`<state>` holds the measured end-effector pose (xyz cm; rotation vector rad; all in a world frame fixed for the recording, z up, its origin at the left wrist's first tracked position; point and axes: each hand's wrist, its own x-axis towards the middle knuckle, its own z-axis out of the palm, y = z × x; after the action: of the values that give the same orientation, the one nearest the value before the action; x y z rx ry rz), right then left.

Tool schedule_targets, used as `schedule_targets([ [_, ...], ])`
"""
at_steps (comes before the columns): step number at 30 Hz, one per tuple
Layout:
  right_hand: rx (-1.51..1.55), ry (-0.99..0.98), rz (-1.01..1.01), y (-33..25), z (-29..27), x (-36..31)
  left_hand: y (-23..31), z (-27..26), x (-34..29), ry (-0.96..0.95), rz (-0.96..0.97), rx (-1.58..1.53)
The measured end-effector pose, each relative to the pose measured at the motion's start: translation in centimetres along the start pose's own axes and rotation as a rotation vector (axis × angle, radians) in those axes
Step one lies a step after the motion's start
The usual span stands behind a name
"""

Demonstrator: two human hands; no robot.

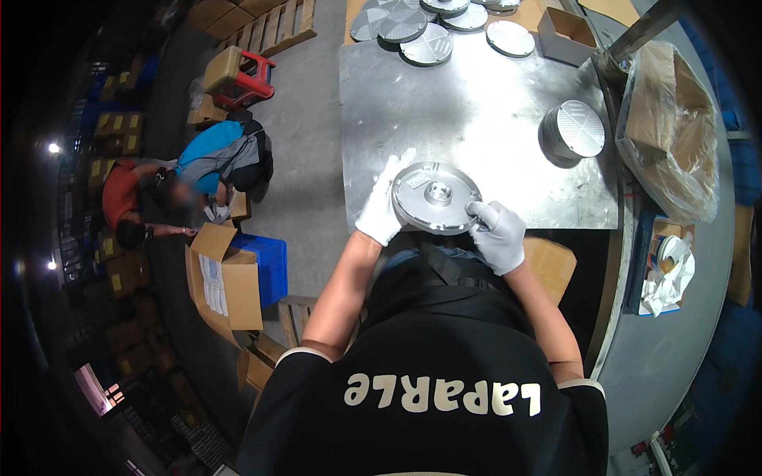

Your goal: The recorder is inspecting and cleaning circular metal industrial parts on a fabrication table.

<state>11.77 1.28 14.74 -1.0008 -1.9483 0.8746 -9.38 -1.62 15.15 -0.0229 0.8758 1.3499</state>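
Both my hands wear white gloves and hold a round silver metal disc [419, 208] over the near edge of the metal-topped table [413, 103]. Its shallow, rimmed inner side faces up, with a raised ring at the centre. My left hand [382, 208] grips the rim on the left, the fingers partly hidden beneath. At the right rim my right hand [498, 236] is closed, thumb and fingers pressed near the edge; whether it also pinches something small cannot be made out. To the right stands a stack of similar discs [579, 129] with grooved tops.
Several more discs [427, 44] lie at the table's far edge beside an open cardboard box [567, 36]. A plastic-lined carton [671, 127] stands at the right. On the left, two people [214, 163] bend near boxes, with an open carton [238, 293] and a blue crate [272, 270] closer.
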Motion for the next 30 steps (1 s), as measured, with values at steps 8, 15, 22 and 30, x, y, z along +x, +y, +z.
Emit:
schedule_targets([
  [8,-0.152,0.091,-0.247,0.2,-0.3,0.2,0.4,0.8,-0.8,-0.211,0.117,-0.027],
  [15,-0.268,0.106,-0.347,1.1,-1.2,0.2,0.0,0.5,0.0,-0.228,0.102,0.063],
  [22,-0.429,-0.058,-0.255,1.0,-3.4,0.2,-0.9,1.6,1.6,-0.323,0.025,0.029],
  [30,0.186,0.324,0.593,3.7,-5.1,0.9,-3.5,-0.5,3.2,-0.276,-0.267,-0.120],
])
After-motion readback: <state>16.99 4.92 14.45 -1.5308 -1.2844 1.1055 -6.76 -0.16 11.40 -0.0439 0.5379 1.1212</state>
